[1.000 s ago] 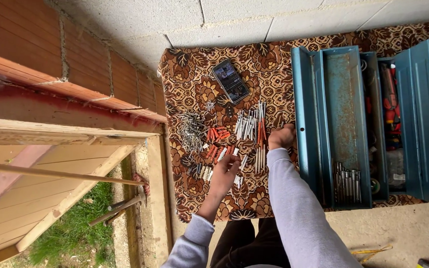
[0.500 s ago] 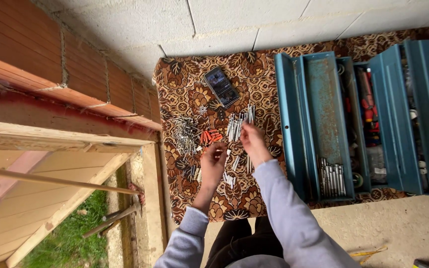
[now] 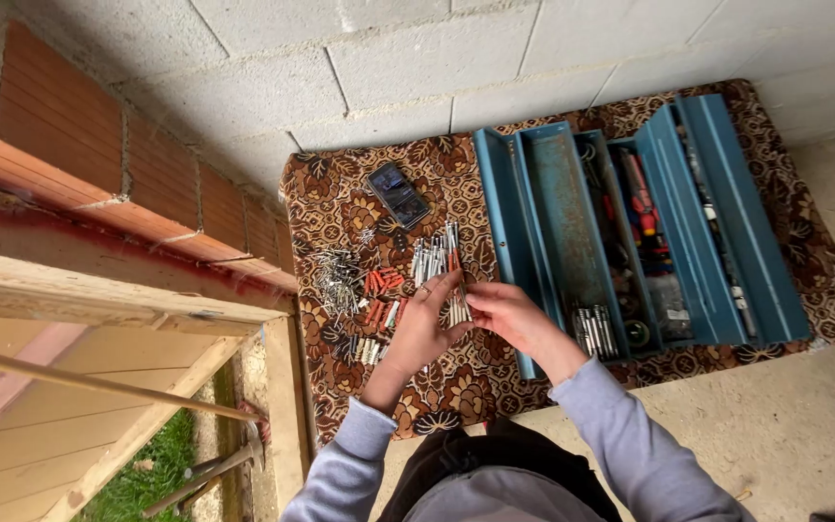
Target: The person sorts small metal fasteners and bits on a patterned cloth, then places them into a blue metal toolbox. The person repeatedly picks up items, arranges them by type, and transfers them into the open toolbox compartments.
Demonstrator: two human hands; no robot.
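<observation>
Hands (image 3: 417, 324) (image 3: 509, 314) now meet — gathering long screws (image 3: 458, 307) together.

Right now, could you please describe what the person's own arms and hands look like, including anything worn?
Both arms wear long, plain light-grey sleeves with ribbed cuffs ending at the wrists. The left hand and right hand are bare, with no gloves. A ring seems to sit on a left finger, though it is too small to be sure. No watch shows.

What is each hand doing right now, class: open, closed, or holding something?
Left hand: fingers partly curled, touching the long grey fasteners on the patterned mat; a firm grip cannot be told.
Right hand: pinching a small bundle of the same fasteners.
</observation>
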